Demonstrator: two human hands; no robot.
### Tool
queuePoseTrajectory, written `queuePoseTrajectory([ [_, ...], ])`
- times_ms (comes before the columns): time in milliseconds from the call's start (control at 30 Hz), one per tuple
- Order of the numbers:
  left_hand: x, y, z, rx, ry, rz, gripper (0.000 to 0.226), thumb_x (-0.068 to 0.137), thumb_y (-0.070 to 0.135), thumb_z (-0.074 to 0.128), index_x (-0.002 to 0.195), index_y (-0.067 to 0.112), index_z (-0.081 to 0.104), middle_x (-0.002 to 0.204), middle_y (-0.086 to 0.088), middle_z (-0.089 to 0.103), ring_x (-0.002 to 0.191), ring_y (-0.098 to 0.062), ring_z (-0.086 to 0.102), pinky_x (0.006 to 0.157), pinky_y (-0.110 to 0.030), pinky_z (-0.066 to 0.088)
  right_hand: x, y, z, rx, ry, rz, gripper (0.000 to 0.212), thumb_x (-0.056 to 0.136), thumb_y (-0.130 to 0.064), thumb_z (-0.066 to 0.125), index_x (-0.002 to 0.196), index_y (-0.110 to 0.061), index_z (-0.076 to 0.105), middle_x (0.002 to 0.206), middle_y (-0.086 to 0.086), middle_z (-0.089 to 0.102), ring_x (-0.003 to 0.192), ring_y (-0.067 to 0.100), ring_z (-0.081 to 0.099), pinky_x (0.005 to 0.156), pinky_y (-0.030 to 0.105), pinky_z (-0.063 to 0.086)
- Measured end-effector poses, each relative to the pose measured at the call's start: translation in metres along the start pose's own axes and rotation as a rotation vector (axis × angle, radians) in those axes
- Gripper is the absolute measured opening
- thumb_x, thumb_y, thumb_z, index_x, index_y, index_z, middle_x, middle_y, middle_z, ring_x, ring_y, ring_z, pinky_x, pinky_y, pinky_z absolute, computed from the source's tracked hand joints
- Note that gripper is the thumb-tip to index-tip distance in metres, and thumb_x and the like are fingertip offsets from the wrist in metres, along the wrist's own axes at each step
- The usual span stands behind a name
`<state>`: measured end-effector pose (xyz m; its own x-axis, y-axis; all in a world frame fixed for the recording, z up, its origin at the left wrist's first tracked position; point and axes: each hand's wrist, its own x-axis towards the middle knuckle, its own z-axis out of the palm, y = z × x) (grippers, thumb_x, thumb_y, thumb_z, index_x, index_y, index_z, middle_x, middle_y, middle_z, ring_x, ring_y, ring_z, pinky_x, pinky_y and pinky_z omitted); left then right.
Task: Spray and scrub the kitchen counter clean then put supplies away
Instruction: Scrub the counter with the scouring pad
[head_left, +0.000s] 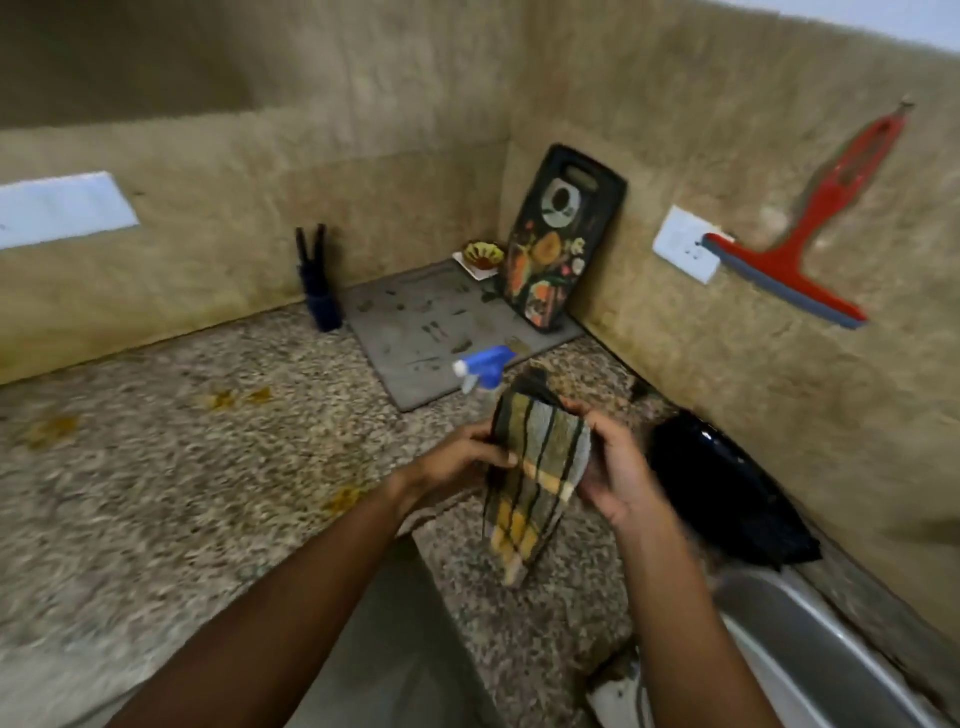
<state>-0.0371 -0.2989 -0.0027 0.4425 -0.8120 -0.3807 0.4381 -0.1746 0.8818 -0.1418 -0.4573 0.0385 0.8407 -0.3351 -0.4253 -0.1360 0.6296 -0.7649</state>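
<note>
I hold a striped yellow, grey and black cloth up over the speckled granite counter. My left hand grips its left edge and my right hand grips its right edge; the cloth hangs down between them. A spray bottle with a blue and white trigger head stands on the counter just behind the cloth, its body mostly hidden. Yellow-brown stains mark the counter at the left and another stain lies near my left wrist.
A grey drying mat lies in the corner with a patterned cutting board leaning on the wall, a small dish and a dark blue holder. A red squeegee hangs on the right wall. A black bag sits beside the steel sink.
</note>
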Motion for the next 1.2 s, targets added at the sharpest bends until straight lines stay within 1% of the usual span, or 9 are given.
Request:
queuePoseTrajectory([
  [167,-0.096,-0.029,-0.081,-0.088,0.255,0.016,0.036,0.087,0.012,0.068,0.123,0.011,0.065,0.12,-0.015,0.07,0.112,-0.032,0.066,0.102,-0.049,0.049,-0.009,0.077,0.083,-0.069,0.061,0.137,0.034,0.095,-0.029,0.054,0.115,-0.006,0.069,0.113,0.017,0.072,0.104,0.031,0.069,0.095,0.045,0.052],
  [367,-0.257,-0.073,-0.18,-0.192,0.625,0.108,0.025,0.094,0.016,0.062,0.115,0.027,0.066,0.109,-0.006,0.074,0.102,-0.027,0.07,0.09,-0.044,0.057,-0.054,0.199,0.222,-0.164,-0.099,0.475,0.051,0.093,-0.047,0.056,0.12,-0.004,0.067,0.121,0.024,0.068,0.115,0.038,0.063,0.102,0.05,0.047],
  [567,-0.435,-0.112,-0.276,-0.146,0.834,0.108,0.033,0.097,0.025,0.059,0.129,0.016,0.058,0.115,-0.01,0.071,0.105,-0.03,0.068,0.089,-0.046,0.057,-0.111,0.322,0.391,-0.539,-0.274,0.536,0.037,0.091,-0.016,0.064,0.124,0.0,0.062,0.091,0.02,0.074,0.091,0.031,0.068,0.075,0.043,0.053],
  [667,-0.521,-0.126,-0.318,-0.073,0.978,0.037,0.034,0.1,0.034,0.052,0.132,0.023,0.05,0.112,-0.006,0.065,0.093,-0.022,0.065,0.074,-0.035,0.053,-0.136,0.367,0.464,-0.572,-0.306,0.453,0.031,0.089,-0.017,0.064,0.117,-0.005,0.066,0.102,0.018,0.073,0.089,0.03,0.069,0.07,0.04,0.054],
  [867,-0.648,-0.195,-0.383,0.052,1.175,-0.085,0.038,0.101,0.024,0.049,0.138,0.019,0.043,0.121,-0.011,0.061,0.085,-0.021,0.065,0.067,-0.034,0.052,-0.179,0.462,0.55,-0.593,-0.406,0.398,0.03,0.083,-0.002,0.048,0.11,-0.003,0.061,0.108,0.018,0.067,0.093,0.034,0.065,0.077,0.041,0.057],
  [1000,-0.707,-0.249,-0.418,0.252,1.286,-0.266,0.041,0.098,0.015,0.043,0.14,0.013,0.044,0.116,-0.014,0.063,0.094,-0.026,0.064,0.076,-0.036,0.053,-0.19,0.534,0.588,-1.089,-0.426,0.173,0.025,0.099,-0.013,0.043,0.121,-0.006,0.053,0.097,0.014,0.061,0.078,0.026,0.059,0.069,0.034,0.046],
  [1100,-0.752,-0.273,-0.456,0.397,1.385,-0.398,0.051,0.092,0.005,0.043,0.143,0.009,0.042,0.133,-0.019,0.057,0.116,-0.031,0.058,0.092,-0.037,0.048,-0.193,0.597,0.62,-1.428,-0.615,-0.315,0.033,0.101,-0.027,0.039,0.132,-0.015,0.047,0.077,0.006,0.059,0.062,0.024,0.057,0.052,0.032,0.041],
  [1167,-0.774,-0.282,-0.483,0.478,1.4,-0.466,0.057,0.089,0.003,0.045,0.145,0.009,0.038,0.143,-0.02,0.048,0.127,-0.033,0.051,0.099,-0.039,0.045,-0.193,0.644,0.634,-1.597,-0.769,-0.568,0.038,0.098,-0.021,0.041,0.136,-0.018,0.044,0.111,0.011,0.065,0.1,0.032,0.062,0.079,0.043,0.051],
  [1200,-0.784,-0.286,-0.496,0.518,1.379,-0.508,0.058,0.088,0.004,0.046,0.146,0.01,0.036,0.143,-0.02,0.045,0.128,-0.035,0.049,0.101,-0.041,0.044,-0.194,0.672,0.633,-1.691,-0.9,-0.556,0.05,0.097,-0.017,0.042,0.147,-0.016,0.034,0.143,0.01,0.05,0.13,0.031,0.047,0.103,0.049,0.041],
])
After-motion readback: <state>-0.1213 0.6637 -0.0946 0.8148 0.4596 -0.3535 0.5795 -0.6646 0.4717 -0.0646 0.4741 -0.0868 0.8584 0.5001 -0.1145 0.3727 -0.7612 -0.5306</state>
